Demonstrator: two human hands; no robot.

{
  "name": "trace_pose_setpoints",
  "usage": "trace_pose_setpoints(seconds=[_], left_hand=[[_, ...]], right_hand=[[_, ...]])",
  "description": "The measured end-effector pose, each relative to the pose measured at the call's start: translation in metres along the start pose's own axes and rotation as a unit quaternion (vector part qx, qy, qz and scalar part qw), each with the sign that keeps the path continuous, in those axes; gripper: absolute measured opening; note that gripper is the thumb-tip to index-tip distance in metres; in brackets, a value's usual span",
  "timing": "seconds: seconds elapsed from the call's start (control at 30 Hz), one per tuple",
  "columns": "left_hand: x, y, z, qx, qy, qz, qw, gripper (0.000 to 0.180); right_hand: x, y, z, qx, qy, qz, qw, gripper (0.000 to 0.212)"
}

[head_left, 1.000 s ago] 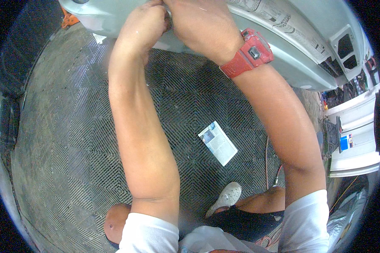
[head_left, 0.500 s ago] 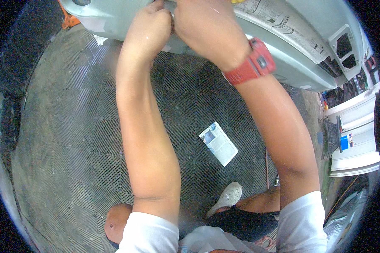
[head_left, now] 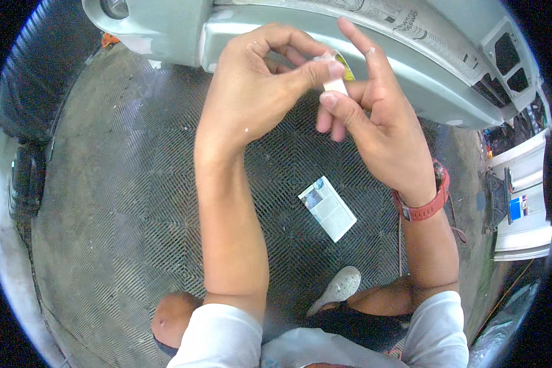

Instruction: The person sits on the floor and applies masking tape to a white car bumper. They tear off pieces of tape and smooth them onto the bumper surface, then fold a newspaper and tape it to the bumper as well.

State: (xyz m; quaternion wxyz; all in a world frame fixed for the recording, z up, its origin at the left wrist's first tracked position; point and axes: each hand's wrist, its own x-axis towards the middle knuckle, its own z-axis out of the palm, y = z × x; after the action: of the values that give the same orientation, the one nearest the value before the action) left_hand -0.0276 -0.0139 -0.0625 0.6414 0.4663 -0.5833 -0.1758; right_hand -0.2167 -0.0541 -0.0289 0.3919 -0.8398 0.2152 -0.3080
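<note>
In front of a pale green car body panel (head_left: 257,27), my two hands meet above the floor. My left hand (head_left: 257,83) pinches a small white strip (head_left: 335,88) between thumb and fingers. Its lower end rests against the thumb of my right hand (head_left: 377,113), which grips it with the index finger stretched up and the other fingers curled under. Just behind the strip shows a yellow piece with a curved edge (head_left: 346,66); my fingers partly hide it, so its kind is unclear. White specks mark both hands.
Printed paper sheeting (head_left: 405,21) covers the panel's upper part. A printed leaflet (head_left: 328,208) lies on the dark ribbed floor mat (head_left: 147,208). My light clog (head_left: 343,283) is near it. At the right are a metal frame (head_left: 503,61) and white panels (head_left: 521,227).
Both hands have come down and back from the panel and now meet at the white strip. My right hand has turned palm up. More of the panel shows.
</note>
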Motion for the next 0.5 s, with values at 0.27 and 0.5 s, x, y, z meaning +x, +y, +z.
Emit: trace_pose_setpoints(seconds=[0.27, 0.5], left_hand=[[0.005, 0.014, 0.011, 0.043, 0.136, 0.039, 0.989, 0.019], [0.000, 0.010, -0.011, 0.087, 0.213, 0.094, 0.969, 0.012]], right_hand=[[-0.009, 0.035, -0.022, 0.139, -0.089, 0.142, 0.976, 0.036], [-0.025, 0.036, 0.012, -0.275, 0.090, -0.111, 0.951, 0.016]])
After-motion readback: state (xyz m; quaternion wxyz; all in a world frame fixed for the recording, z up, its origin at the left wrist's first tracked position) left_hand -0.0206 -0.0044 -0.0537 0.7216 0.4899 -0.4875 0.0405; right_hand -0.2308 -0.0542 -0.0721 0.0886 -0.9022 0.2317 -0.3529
